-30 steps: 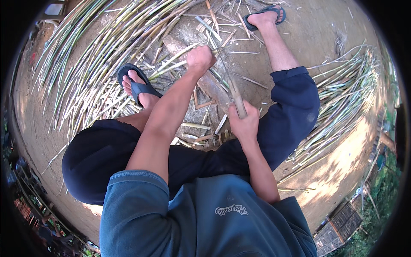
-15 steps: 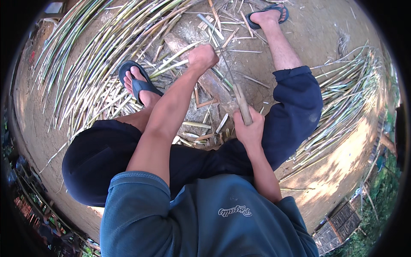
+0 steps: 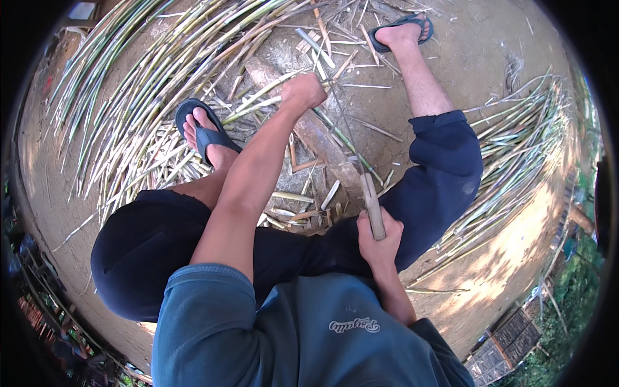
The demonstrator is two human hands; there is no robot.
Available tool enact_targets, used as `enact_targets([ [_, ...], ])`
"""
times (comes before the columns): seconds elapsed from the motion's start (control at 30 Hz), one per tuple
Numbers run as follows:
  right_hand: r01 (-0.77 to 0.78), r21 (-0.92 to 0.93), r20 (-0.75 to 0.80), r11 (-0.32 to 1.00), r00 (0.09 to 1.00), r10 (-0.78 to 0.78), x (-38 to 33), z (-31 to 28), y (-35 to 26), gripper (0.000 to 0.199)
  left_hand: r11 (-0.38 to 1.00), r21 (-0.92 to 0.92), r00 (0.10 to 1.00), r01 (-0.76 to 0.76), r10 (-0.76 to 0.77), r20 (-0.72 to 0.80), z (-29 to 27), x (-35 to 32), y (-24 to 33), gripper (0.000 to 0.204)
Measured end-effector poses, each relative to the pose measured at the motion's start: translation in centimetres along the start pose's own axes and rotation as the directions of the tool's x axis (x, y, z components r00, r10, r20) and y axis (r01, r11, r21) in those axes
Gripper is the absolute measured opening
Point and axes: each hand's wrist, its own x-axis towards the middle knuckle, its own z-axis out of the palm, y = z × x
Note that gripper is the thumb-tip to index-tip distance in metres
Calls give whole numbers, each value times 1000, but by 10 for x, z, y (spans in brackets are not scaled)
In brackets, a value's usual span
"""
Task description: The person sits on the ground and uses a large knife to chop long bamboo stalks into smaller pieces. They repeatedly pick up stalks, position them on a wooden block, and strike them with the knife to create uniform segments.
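My left hand [image 3: 304, 92] is closed around a pale green cane stalk [image 3: 265, 88], above a thick wooden log [image 3: 317, 132] on the ground. My right hand [image 3: 380, 233] grips the wooden handle [image 3: 372, 205] of a long tool with a thin, dark blade [image 3: 346, 126]. That blade slants from the handle up toward my left fist, crossing above the log. A thin green stalk [image 3: 363, 166] lies alongside the blade. The exact contact between blade and stalk is too fine to make out.
Long cut stalks [image 3: 151, 71] spread in a large heap at the left. Another stalk pile [image 3: 516, 168] lies at the right. Short cut pieces [image 3: 290, 197] litter the ground near the log. My sandalled feet, one with a black sandal [image 3: 207, 137], stand either side.
My right hand has drawn back toward my body, bringing the handle and blade with it. My left fist stays near the log's far part, still closed on the stalk.
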Motion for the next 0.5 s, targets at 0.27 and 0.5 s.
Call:
enact_targets([
  [0.27, -88, -56, 114, 995, 989, 94, 52, 30, 17, 16, 1000, 3, 978, -1, 0, 208, -5, -15, 8, 40],
  [0.5, -119, -6, 3, 993, 993, 119, 56, 32, 15, 13, 990, -35, 990, -135, 136, 30, 13, -1, 7, 35],
])
